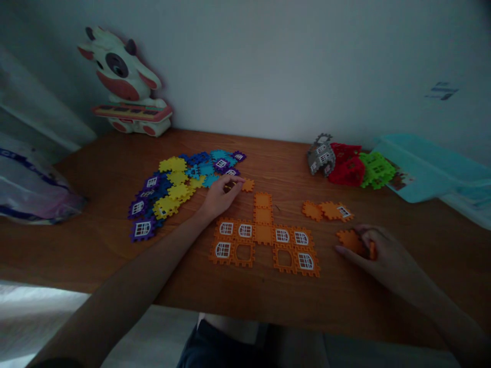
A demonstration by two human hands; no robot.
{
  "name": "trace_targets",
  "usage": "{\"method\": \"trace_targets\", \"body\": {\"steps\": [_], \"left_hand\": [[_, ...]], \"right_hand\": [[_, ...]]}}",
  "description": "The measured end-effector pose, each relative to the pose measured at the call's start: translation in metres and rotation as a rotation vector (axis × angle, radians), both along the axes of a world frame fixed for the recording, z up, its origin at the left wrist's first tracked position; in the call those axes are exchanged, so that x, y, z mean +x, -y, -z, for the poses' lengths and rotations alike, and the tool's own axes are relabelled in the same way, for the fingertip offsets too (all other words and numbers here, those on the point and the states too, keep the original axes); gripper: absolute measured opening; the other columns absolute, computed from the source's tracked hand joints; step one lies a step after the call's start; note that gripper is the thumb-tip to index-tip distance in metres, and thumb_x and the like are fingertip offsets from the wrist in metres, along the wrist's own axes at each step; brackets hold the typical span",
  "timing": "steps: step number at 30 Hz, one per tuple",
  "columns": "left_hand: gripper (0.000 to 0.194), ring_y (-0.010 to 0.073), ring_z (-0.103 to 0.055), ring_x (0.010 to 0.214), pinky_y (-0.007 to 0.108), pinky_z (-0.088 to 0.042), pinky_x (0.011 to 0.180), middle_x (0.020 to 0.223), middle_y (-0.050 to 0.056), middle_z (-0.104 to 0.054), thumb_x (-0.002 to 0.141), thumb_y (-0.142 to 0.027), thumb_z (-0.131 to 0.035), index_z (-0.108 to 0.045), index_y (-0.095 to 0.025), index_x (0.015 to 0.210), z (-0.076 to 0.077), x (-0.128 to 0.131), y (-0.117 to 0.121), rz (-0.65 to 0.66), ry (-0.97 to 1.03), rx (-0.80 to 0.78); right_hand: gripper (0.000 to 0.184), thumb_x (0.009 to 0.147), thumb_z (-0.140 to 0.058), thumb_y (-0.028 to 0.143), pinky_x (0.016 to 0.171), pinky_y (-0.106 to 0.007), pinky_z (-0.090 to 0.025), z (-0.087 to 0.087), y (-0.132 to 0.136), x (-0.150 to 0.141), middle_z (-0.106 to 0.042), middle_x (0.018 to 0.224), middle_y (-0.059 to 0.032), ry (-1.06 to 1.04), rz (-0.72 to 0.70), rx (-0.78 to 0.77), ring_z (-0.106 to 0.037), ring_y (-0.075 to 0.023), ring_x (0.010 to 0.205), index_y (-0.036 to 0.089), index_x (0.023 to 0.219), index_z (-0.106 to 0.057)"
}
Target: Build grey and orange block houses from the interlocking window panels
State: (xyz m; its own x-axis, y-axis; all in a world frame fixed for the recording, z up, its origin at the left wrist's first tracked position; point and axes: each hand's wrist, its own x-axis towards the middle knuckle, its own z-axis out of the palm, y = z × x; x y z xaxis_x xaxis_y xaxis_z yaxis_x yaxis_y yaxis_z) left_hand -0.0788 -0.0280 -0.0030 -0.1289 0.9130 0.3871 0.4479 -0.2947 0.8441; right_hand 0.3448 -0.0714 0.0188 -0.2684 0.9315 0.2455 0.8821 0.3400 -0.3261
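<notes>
Orange panel [263, 234]: flat, toothed squares, some white-latticed, between both hands' fingers
Left hand [221, 197]: fingertips at small orange tile [248, 185], grip unclear
Right hand [378, 250]: fingers clamped on orange pieces [350, 241]

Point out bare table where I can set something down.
Bare wood lies between the cyan pieces and grey piece, and between the bag and purple pieces. Crowded: yellow pieces by the left hand, red and green pieces by the box.

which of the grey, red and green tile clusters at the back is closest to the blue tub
The green cluster, right beside the light-blue tub; the red cluster sits between it and the grey cluster.
</notes>
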Motion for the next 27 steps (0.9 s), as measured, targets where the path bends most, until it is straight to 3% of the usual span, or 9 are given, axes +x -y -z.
{"method": "trace_targets", "body": {"steps": [3,7,11,13,16,19,24,27], "left_hand": [[0.018,0.0161,-0.067,0.082,0.027,-0.052,0.07,0.099,0.004,-0.076,0.091,-0.032,-0.062,-0.074,-0.02,0.099,-0.001,0.0,0.001,0.006,-0.002,-0.01],[0.017,0.0159,-0.067,0.083,0.028,-0.052,0.072,0.099,0.004,-0.076,0.091,-0.03,-0.061,-0.073,-0.021,0.098,-0.002,0.001,0.002,0.009,-0.005,-0.007],[0.019,0.0148,-0.065,0.078,0.027,-0.052,0.069,0.099,0.004,-0.075,0.092,-0.033,-0.061,-0.072,-0.02,0.101,-0.004,0.001,0.003,0.034,-0.035,-0.016],[0.021,0.0149,-0.065,0.08,0.027,-0.052,0.07,0.101,0.004,-0.075,0.092,-0.035,-0.062,-0.072,-0.02,0.102,-0.005,0.002,0.005,0.055,-0.026,-0.006],[0.025,0.0143,-0.066,0.08,0.026,-0.053,0.069,0.101,0.004,-0.075,0.092,-0.039,-0.065,-0.071,-0.021,0.108,-0.006,0.004,0.008,0.113,0.023,0.029],[0.033,0.0146,-0.067,0.082,0.025,-0.054,0.07,0.102,0.005,-0.074,0.088,-0.04,-0.071,-0.07,-0.021,0.115,-0.01,0.006,0.013,0.212,0.032,0.069],[0.041,0.0194,-0.067,0.1,0.033,-0.057,0.085,0.115,0.007,-0.072,0.081,-0.044,-0.079,-0.071,-0.026,0.117,-0.021,0.005,0.021,0.361,-0.015,0.058],[0.035,0.0215,-0.066,0.107,0.038,-0.055,0.094,0.116,0.007,-0.071,0.081,-0.047,-0.079,-0.074,-0.027,0.11,-0.024,0.006,0.022,0.407,0.023,0.04]], "right_hand": [[0.057,0.077,-0.057,0.08,0.068,-0.05,-0.057,-0.003,0.002,0.0,-0.071,0.098,-0.0152,0.001,-0.002,-0.05,-0.069,-0.0328,0.083,0.029,0.062,-0.037],[0.059,0.069,-0.066,0.08,0.056,-0.047,-0.056,-0.006,0.004,-0.006,-0.074,0.099,-0.0134,-0.072,0.069,-0.087,-0.07,-0.0297,0.07,0.029,0.065,-0.036],[0.059,0.069,-0.073,0.072,0.072,-0.049,-0.061,-0.011,-0.001,-0.026,-0.075,0.108,-0.012,-0.275,0.092,-0.111,-0.073,-0.0338,0.093,0.028,0.069,-0.033],[0.057,0.071,-0.076,0.066,0.082,-0.05,-0.06,-0.015,-0.008,-0.045,-0.074,0.112,-0.0125,-0.41,0.074,-0.127,-0.071,-0.0342,0.102,0.028,0.069,-0.033],[0.058,0.071,-0.078,0.064,0.083,-0.051,-0.061,-0.024,-0.021,-0.084,-0.074,0.114,-0.0123,-0.663,0.013,-0.221,-0.071,-0.0334,0.1,0.028,0.067,-0.032],[0.058,0.074,-0.077,0.06,0.078,-0.045,-0.061,-0.032,-0.028,-0.126,-0.076,0.107,-0.0088,-0.879,-0.046,-0.384,-0.071,-0.0305,0.099,0.027,0.065,-0.03],[0.05,0.076,-0.078,0.048,0.079,-0.038,-0.057,-0.04,-0.023,-0.185,-0.074,0.099,-0.0026,-1.109,-0.172,-0.619,-0.07,-0.0223,0.095,0.025,0.065,-0.034],[0.051,0.075,-0.079,0.049,0.081,-0.036,-0.055,-0.038,-0.019,-0.208,-0.074,0.093,-0.0015,-1.107,-0.249,-0.685,-0.068,-0.0205,0.092,0.025,0.066,-0.035]]}}
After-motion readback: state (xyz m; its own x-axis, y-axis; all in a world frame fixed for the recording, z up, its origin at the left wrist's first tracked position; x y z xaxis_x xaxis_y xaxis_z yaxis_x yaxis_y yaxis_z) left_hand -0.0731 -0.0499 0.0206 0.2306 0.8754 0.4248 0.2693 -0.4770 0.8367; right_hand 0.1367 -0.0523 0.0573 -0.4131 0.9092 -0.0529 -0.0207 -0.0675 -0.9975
